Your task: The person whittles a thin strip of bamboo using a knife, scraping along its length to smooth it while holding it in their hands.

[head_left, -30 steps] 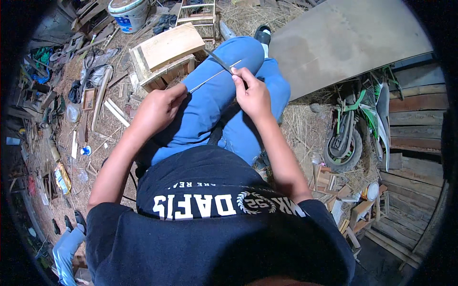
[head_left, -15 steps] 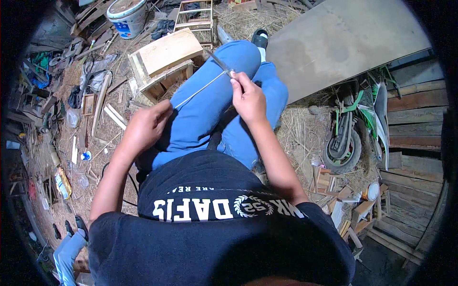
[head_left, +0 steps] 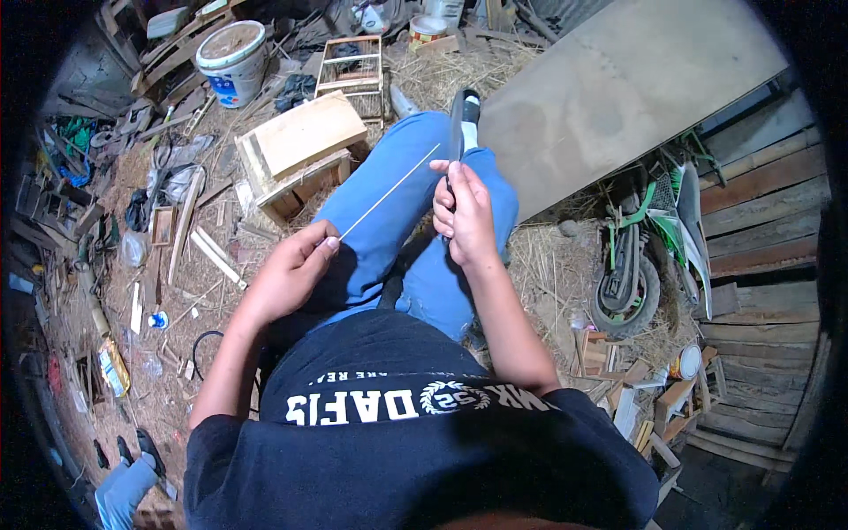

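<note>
Between the thumb and fingers of my left hand, one end of a thin, pale stick is pinched. The stick slants up and right over my jeans, its far tip free. My right hand is wrapped round the handle of a knife. Its blade points away from me, beside the stick's tip and apart from it. Most of the knife's handle is hidden in my fingers. Both hands are held above my lap.
Ahead on the left stand a wooden box, a slatted wooden frame and a white bucket. A large board lies at far right, a small green motorbike below it. Wood scraps and straw cover the ground.
The knife has come away from the stick and turned from slanting left to pointing straight ahead. My left hand has moved slightly right and nearer to me with the stick.
</note>
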Motion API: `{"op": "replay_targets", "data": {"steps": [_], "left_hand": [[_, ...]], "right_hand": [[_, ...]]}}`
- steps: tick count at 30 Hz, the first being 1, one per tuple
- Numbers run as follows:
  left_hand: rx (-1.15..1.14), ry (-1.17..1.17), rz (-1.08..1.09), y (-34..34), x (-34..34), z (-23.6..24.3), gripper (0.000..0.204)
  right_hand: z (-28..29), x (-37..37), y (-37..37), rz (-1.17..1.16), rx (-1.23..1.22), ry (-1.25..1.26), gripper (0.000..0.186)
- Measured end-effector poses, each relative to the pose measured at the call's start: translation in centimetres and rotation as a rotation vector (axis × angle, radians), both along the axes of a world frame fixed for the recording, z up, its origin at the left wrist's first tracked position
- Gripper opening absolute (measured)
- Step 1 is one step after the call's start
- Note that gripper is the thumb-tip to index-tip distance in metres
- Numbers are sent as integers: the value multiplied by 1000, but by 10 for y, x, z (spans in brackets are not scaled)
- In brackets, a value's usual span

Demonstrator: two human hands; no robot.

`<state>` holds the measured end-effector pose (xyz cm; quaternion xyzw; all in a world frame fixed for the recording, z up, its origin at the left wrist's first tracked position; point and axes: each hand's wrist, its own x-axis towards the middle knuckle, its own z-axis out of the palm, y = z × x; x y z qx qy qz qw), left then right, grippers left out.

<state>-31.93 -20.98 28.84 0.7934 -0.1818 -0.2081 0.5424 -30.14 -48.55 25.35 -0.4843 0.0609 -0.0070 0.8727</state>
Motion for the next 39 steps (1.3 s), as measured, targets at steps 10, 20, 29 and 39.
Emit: {"op": "replay_targets", "data": {"steps": [10,20,29,39], "left_hand": [[-59,161,-124,-16,-4,26,25],[-99,232,-147,-24,-5,31,23],[-135,68,-61,-38,-2,26,18],[-168,-116,18,-37,10,14,10]], "right_hand": [[42,-11,-11,-83,80,-88,16],[50,-12,-13,-98,50,-121,11],[54,-10,-3,-64,42,-109,9],[55,0,-7,-47,-49,-143,14]]}}
